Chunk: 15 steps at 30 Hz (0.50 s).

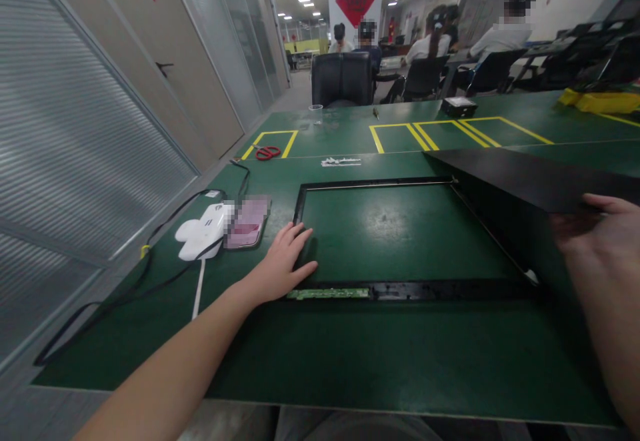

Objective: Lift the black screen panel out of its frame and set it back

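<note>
A thin black rectangular frame (pixel 380 183) lies flat on the green table (pixel 350 354), with a green circuit strip (pixel 327 293) along its near edge. My left hand (pixel 281 262) rests flat on the frame's left side, fingers stretched out. My right hand (pixel 603 235) grips the near edge of a large black panel (pixel 520 173), which is lifted and tilted above the frame's right side. The thumb lies on top of the panel and the fingers go under it.
A white device (pixel 200 235) with cables and a phone (pixel 247 222) lie left of the frame. Red scissors (pixel 268 153) sit in a yellow-taped box. Small white parts (pixel 341 161), a black box (pixel 459 106) and yellow material (pixel 600 101) lie farther back. Several people sit behind the table.
</note>
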### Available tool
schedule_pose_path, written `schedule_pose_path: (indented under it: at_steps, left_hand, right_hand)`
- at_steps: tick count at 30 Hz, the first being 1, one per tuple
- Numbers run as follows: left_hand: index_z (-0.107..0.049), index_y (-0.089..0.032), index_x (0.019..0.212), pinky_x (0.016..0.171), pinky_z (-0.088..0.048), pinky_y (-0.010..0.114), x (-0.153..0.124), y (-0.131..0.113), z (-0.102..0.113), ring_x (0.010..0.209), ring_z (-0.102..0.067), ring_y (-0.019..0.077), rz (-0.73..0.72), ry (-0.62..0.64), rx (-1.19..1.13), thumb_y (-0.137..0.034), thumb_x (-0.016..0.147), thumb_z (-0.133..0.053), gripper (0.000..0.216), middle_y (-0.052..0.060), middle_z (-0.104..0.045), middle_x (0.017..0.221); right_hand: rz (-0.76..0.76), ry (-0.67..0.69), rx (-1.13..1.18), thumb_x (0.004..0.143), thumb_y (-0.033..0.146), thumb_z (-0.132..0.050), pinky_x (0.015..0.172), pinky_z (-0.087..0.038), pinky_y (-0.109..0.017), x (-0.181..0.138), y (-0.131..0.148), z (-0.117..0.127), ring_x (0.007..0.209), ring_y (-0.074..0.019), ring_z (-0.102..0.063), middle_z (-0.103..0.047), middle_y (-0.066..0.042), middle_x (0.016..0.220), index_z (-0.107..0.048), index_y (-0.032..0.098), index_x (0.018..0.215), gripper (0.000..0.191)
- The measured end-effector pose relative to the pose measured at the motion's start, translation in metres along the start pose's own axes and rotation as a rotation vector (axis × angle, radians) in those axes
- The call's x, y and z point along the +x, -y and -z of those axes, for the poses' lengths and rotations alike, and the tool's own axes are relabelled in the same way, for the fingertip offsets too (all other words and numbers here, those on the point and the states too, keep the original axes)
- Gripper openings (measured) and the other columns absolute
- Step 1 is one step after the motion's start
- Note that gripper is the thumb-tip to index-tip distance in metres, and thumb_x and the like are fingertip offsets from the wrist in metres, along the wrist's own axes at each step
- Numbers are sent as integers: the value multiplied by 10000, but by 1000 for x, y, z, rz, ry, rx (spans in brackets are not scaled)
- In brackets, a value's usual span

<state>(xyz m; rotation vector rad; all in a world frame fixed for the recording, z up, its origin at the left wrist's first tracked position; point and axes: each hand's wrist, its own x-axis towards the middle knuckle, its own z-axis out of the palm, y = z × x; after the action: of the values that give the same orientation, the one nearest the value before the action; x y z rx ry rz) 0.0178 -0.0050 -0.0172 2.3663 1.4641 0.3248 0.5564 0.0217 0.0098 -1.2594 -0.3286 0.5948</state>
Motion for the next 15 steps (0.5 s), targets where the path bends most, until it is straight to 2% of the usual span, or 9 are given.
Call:
schedule_pose_path:
  at_steps: [3,5,11,13,15]
  left_hand:
    - [-435,-153,1566,1259,-244,615,0,-2,2,1594,-222,393,-1,-17,-21,-458,975,-556,676,214,-346,1686]
    - [-455,-156,1552,1254,-257,617,0,-2,4,1578,-266,394,-4,-45,-46,-455,970,-558,662,219,-368,1673]
    - [-565,-198,1445,1222,-335,596,2,-1,8,1489,-439,371,5,-178,-207,-449,960,-567,546,188,-507,1581]
    - [-586,-209,1418,1226,-335,576,3,0,8,1461,-479,361,41,-230,-333,-463,949,-592,534,173,-546,1548]
    - [-583,-222,1418,1220,-352,551,5,0,7,1435,-515,351,105,-277,-545,-479,928,-634,556,162,-569,1529]
  right_hand:
    - [-48,-29,88,729,62,-488,560,-548,-212,-16,9,-5,897,-140,-671,-611,-70,942,-496,212,661,165]
    - [-18,-8,69,721,83,-489,574,-559,-241,-27,13,-9,964,-163,-680,-642,-80,1004,-479,217,647,153]
    - [68,82,-64,696,192,-518,791,-617,-459,-46,19,-15,1236,-273,-638,-712,-83,1201,-483,266,704,82]
    - [102,129,-151,718,270,-549,839,-606,-547,-42,17,-10,1292,-323,-612,-704,-74,1281,-538,284,778,64]
    - [127,180,-269,755,386,-550,828,-596,-617,-34,12,-2,1314,-366,-599,-693,-57,1338,-597,316,889,158]
